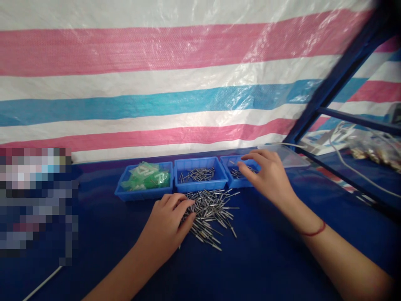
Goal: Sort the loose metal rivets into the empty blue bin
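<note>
A loose heap of blind rivets lies on the blue table in front of three small blue bins. My left hand rests at the heap's left side, fingers bent and thumb apart from the forefinger; its fingertips touch the rivets. Above the right bin hovers my right hand, thumb and fingers spread with nothing visible between them. Rivets lie inside that bin, partly hidden by the hand. More rivets cover the floor of the middle bin. Small clear and green plastic bags fill the left bin.
Striped plastic sheeting hangs behind the table. A clear plastic lid lies behind my right hand. A dark blue metal frame stands at right, with a white cable by it. The far left is pixelated.
</note>
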### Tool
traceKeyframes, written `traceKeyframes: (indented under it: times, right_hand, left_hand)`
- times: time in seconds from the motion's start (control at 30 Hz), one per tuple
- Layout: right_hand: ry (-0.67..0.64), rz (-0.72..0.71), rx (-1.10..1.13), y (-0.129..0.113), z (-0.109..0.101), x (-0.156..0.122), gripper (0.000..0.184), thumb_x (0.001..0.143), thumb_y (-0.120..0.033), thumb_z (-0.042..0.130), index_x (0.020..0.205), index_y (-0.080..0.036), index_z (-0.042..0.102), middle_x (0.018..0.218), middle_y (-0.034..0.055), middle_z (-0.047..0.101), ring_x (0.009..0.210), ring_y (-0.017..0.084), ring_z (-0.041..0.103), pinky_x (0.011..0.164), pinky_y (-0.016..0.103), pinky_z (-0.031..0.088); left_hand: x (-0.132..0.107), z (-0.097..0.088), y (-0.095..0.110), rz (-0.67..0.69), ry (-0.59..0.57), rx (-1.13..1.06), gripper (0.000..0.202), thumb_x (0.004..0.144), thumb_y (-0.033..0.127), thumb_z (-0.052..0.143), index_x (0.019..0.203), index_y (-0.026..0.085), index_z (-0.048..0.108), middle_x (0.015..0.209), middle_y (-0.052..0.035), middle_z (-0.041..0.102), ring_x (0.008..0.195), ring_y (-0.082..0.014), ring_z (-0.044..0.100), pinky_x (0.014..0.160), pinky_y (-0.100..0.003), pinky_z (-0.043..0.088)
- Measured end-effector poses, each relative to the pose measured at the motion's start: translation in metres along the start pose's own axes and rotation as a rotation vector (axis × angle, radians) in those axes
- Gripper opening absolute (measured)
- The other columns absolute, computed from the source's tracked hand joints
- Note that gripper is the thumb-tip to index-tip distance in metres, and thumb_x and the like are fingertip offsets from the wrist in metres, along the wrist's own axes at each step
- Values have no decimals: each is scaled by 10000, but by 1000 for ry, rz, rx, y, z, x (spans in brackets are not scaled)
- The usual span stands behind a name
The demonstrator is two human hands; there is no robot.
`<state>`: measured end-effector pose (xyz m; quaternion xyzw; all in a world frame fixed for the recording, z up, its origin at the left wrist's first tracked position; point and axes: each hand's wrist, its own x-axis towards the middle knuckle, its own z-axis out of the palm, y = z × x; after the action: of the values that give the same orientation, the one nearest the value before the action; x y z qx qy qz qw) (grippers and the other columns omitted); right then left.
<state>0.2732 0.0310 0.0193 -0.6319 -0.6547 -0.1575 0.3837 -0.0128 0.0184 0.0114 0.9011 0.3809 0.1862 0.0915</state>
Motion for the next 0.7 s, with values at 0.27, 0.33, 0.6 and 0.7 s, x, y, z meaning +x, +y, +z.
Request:
traceKeyframes:
  times: [0.27,0.33,0.6,0.7]
  right_hand:
    - [-472,-388,367,-40,-11,-13,140,853,-210,522,740,-187,601,742,30,602,698,153,569,661,286,442]
    - [-634,-475,365,-48,-9,-18,100,826,-227,566,742,-182,597,714,18,591,688,148,565,638,277,428]
    - [-726,-474,279,-56,1,-29,76,837,-215,577,791,-174,621,771,29,595,721,144,571,659,269,418]
    - [-685,-455,288,-58,2,-31,98,848,-260,580,866,-174,624,799,37,598,747,157,573,681,280,432]
  left_hand:
    - [-2,4,-1,11,-56,32,255,897,307,525,1127,240,613,1212,-62,576,1048,-261,528,871,-439,435]
    - [-3,6,-1,9,-58,30,223,889,285,536,1088,249,630,1198,-54,578,1028,-254,534,868,-431,435]
    - [-3,10,-4,20,-33,17,171,887,250,532,1011,249,649,1153,-47,582,1001,-237,538,873,-416,426]
    - [-2,10,-4,23,-26,12,169,883,245,535,1005,246,652,1135,-50,585,987,-231,542,868,-407,429]
